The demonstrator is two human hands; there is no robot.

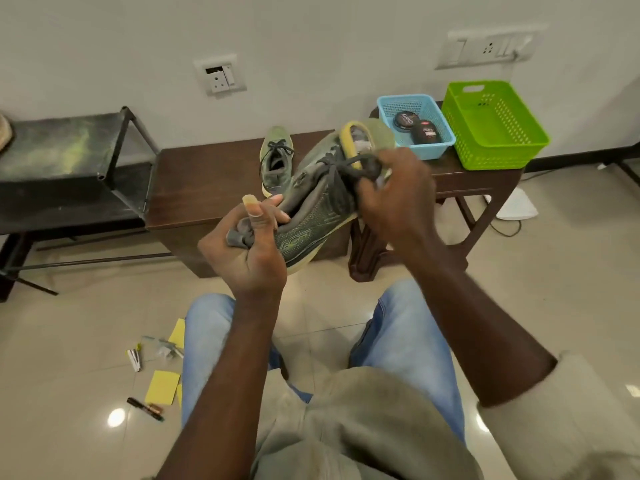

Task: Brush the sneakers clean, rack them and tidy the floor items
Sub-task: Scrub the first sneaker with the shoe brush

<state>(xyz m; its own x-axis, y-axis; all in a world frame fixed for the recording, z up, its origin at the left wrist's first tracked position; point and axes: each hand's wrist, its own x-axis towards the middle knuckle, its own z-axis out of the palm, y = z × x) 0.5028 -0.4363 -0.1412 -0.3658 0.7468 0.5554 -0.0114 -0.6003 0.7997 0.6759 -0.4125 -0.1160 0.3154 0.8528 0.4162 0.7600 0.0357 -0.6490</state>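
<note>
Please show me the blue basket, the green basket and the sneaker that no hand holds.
blue basket point(426, 150), head view, on its front wall.
green basket point(502, 157), head view, on its front wall.
free sneaker point(276, 152), head view, on its laces.

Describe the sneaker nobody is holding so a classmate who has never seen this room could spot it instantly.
Find the dark brown bench against the white wall. On its top, left of the blue basket, lies a grey-green sneaker with dark laces, toe towards the wall. Unlike the held sneaker, gripped by the left hand and right hand, it rests untouched.
</note>
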